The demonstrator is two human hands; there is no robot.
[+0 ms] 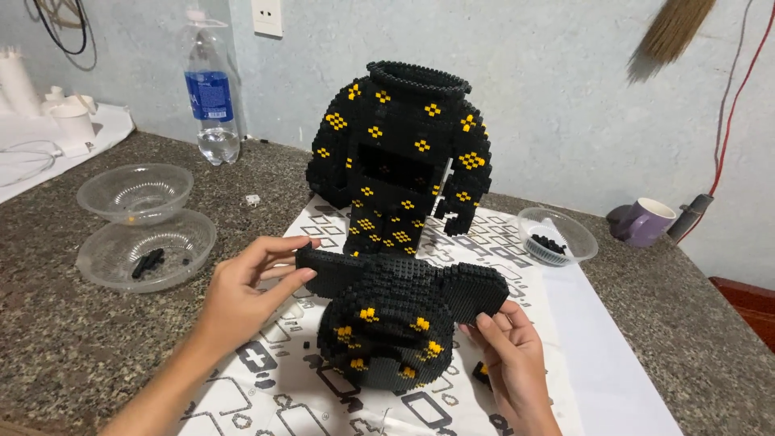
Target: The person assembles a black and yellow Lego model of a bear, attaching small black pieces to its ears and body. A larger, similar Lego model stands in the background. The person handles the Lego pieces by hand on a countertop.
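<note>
Hands on brick head

Head (395,323), black with yellow spots, rests on the sheet (589,355) before the body (404,161). Left hand (246,291) grips its left ear, fingers closed on the edge. Right hand (513,355) pinches its right ear.

Layout around the brick torso (404,157)

Brick head (395,323) is set before it, on the printed sheet (266,387); stacked bowls (145,234) and bottle (211,89) are placed left, small bowl (557,236) and mug (646,222) right.
</note>
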